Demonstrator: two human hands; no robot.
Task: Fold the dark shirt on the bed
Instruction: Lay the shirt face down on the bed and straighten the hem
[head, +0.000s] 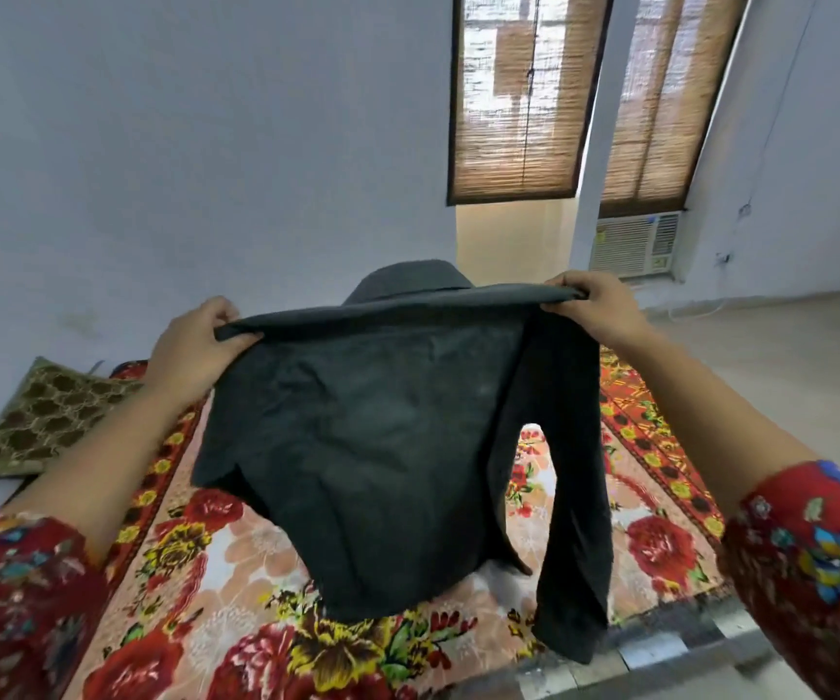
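The dark shirt (377,437) hangs in the air above the bed (236,563), held up by its shoulders with its back toward me. My left hand (195,346) pinches the left shoulder seam. My right hand (594,305) grips the right shoulder. The collar sticks up behind the top edge. One long sleeve dangles on the right down to the bed's near edge. The shirt's hem hovers just over the floral red bedspread.
A green patterned cushion (39,421) lies at the bed's far left by the wall. Two windows with bamboo blinds (518,93) and an air conditioner (635,245) stand at the back right. Bare floor (786,356) lies to the bed's right.
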